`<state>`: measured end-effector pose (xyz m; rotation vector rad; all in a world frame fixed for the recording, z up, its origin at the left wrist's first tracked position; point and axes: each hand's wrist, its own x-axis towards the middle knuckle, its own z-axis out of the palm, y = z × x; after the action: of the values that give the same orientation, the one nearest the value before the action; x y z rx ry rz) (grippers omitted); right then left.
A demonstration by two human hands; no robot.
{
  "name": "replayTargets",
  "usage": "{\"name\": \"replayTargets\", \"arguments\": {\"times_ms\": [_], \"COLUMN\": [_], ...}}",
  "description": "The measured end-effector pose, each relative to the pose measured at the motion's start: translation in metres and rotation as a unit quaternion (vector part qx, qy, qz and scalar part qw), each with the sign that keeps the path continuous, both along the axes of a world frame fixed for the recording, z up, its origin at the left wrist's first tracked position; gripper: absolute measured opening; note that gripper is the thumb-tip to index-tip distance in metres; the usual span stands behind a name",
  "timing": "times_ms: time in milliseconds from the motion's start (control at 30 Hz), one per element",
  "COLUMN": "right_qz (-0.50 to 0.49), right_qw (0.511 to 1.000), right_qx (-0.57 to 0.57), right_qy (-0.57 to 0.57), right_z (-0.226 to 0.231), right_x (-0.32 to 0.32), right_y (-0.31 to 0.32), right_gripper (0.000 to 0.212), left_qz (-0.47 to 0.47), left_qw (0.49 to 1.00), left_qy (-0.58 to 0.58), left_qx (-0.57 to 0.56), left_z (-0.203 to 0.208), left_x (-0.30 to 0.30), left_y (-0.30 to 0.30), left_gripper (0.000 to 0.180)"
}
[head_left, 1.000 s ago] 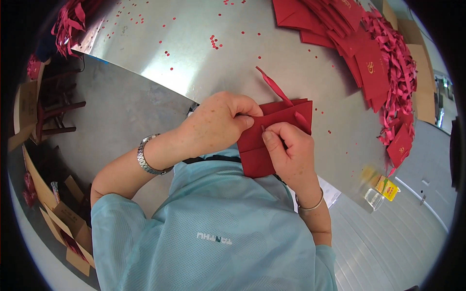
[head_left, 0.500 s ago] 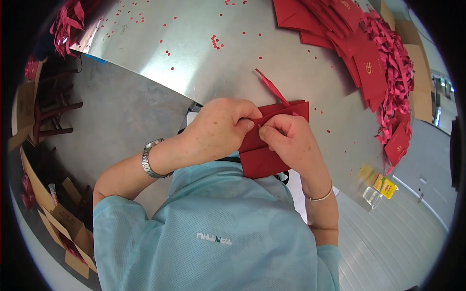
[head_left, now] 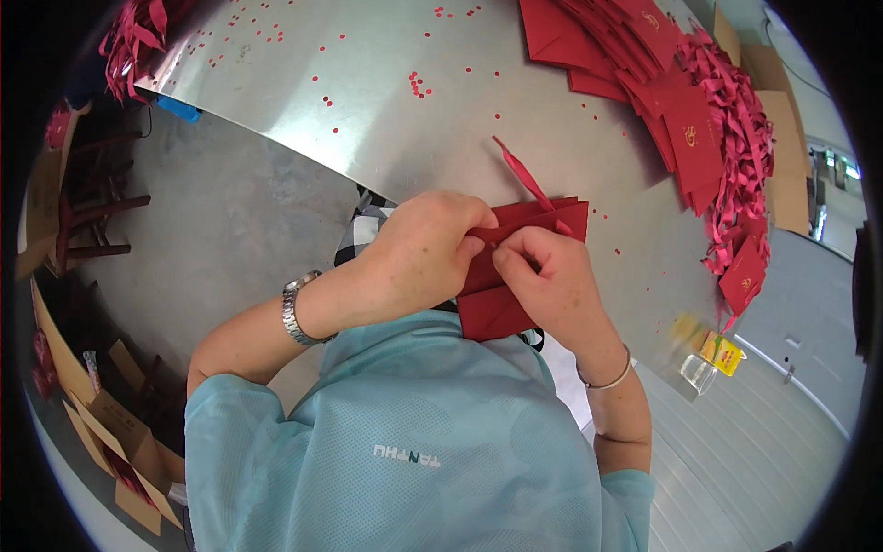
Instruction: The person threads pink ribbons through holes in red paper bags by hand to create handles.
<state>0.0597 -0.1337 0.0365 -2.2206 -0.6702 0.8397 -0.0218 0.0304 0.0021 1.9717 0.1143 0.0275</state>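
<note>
A dark red paper bag [head_left: 497,315] lies flat over the table's near edge, close to my body. At its upper edge my left hand [head_left: 428,250] is closed, thumb and forefinger pinching the paper. My right hand [head_left: 552,281] is closed too, over the bag's right part. Its thumb and forefinger pinch what looks like a ribbon end, just right of my left fingertips; the fingers mostly hide it. A red ribbon [head_left: 521,171] sticks up past the bag's top edge, its free end on the metal table [head_left: 414,152].
Stacked red bags [head_left: 694,138] and a heap of red ribbons [head_left: 743,147] line the table's right side. A clear container [head_left: 697,373] and a yellow packet [head_left: 722,353] sit at the right corner. Red paper dots [head_left: 418,86] lie scattered. Cardboard boxes [head_left: 124,428] stand at lower left.
Both hands keep their pinches at nearly the same place on the bag. My right fingertips have shifted very slightly. The whole view has moved a little.
</note>
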Motion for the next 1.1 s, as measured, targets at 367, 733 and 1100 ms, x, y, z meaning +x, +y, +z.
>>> {"name": "replayTargets", "arguments": {"times_ms": [367,733,1100], "right_qz": [0.009,-0.011,-0.016], "right_qw": [0.997,0.995,1.0], "right_qx": [0.073,0.078,-0.018], "right_qy": [0.01,0.066,0.008], "right_z": [-0.011,-0.011,0.003], "right_x": [-0.001,0.001,0.005], "right_y": [-0.007,-0.006,0.014], "right_gripper": [0.013,0.015,0.016], "left_qz": [-0.054,-0.034,-0.043], "left_qw": [0.986,0.987,0.999], "left_qy": [0.138,0.128,-0.021], "left_qx": [-0.079,-0.088,-0.001], "left_z": [0.006,0.006,-0.003], "left_x": [0.011,0.007,0.002], "left_y": [0.017,0.015,0.005], "left_gripper": [0.01,0.014,0.012]}}
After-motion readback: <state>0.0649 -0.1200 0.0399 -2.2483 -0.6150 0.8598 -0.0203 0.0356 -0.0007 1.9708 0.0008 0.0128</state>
